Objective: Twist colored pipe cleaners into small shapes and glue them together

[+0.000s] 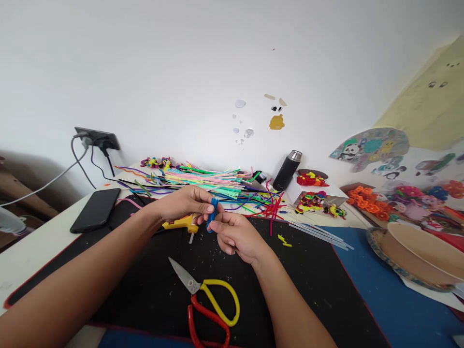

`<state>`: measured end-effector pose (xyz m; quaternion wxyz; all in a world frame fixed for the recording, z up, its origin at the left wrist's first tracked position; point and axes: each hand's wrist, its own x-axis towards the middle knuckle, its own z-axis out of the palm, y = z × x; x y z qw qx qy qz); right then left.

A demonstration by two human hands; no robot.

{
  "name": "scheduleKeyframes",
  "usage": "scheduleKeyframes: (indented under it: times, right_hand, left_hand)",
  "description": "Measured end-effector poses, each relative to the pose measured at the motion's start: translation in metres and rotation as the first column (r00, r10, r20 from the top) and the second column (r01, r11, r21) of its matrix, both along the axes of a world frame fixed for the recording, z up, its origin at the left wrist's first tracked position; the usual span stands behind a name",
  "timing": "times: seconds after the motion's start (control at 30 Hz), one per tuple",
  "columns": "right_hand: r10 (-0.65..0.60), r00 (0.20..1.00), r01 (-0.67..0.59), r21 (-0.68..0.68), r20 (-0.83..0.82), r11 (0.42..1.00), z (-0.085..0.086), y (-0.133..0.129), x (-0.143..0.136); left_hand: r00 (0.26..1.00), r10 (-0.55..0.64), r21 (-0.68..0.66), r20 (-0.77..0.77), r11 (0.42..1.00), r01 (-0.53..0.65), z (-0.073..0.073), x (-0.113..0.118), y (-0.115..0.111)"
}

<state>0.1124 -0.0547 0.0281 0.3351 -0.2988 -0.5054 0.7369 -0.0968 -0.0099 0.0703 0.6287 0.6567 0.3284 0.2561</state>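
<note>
Between my two hands is a small blue bundle of folded pipe cleaner (213, 212), held upright above the black mat (300, 290). My left hand (186, 204) pinches its upper part between thumb and fingers. Lower down, my right hand (235, 234) grips the same bundle with thumb and fingertips. Behind my left hand lies a yellow glue gun (181, 223), partly hidden. Scissors (197, 287) with one yellow and one red handle rest on the mat below my hands, their tip toward the upper left.
A heap of coloured pipe cleaners (206, 181) lies along the wall. A phone (96, 209) is at the left, a black flask (287, 170) leans at the back. Clear glue sticks (321, 233), yellow scraps (284, 240) and a bowl (427, 249) are to the right.
</note>
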Motion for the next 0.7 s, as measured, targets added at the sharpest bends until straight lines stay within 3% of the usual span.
scheduleKeyframes:
  times: [0.2,0.33,0.47,0.57,0.7]
  right_hand:
    - [0.056,0.998,-0.057,-0.033,-0.039,0.998,0.01,-0.005,0.0]
    - [0.036,0.998,-0.038,-0.036,-0.057,0.999,0.007,-0.005,-0.001]
    - [-0.124,0.991,0.125,0.018,-0.05,0.992,0.0,0.0,-0.005]
    - [-0.294,0.955,0.282,0.174,0.049,0.944,-0.005,0.004,-0.007]
    - [-0.39,0.913,0.331,0.343,0.119,0.879,-0.01,0.005,-0.008]
  left_hand:
    - [0.999,0.001,-0.054,0.054,0.999,0.002,0.003,0.003,-0.006]
    - [0.989,0.067,-0.113,0.134,0.992,-0.051,0.001,0.007,-0.008]
    - [0.962,0.212,-0.117,0.173,0.974,-0.193,-0.004,0.013,-0.005]
    - [0.942,0.303,-0.043,0.144,0.953,-0.3,-0.006,0.017,-0.002]
    - [0.934,0.346,0.08,0.086,0.932,-0.353,-0.006,0.021,-0.002]
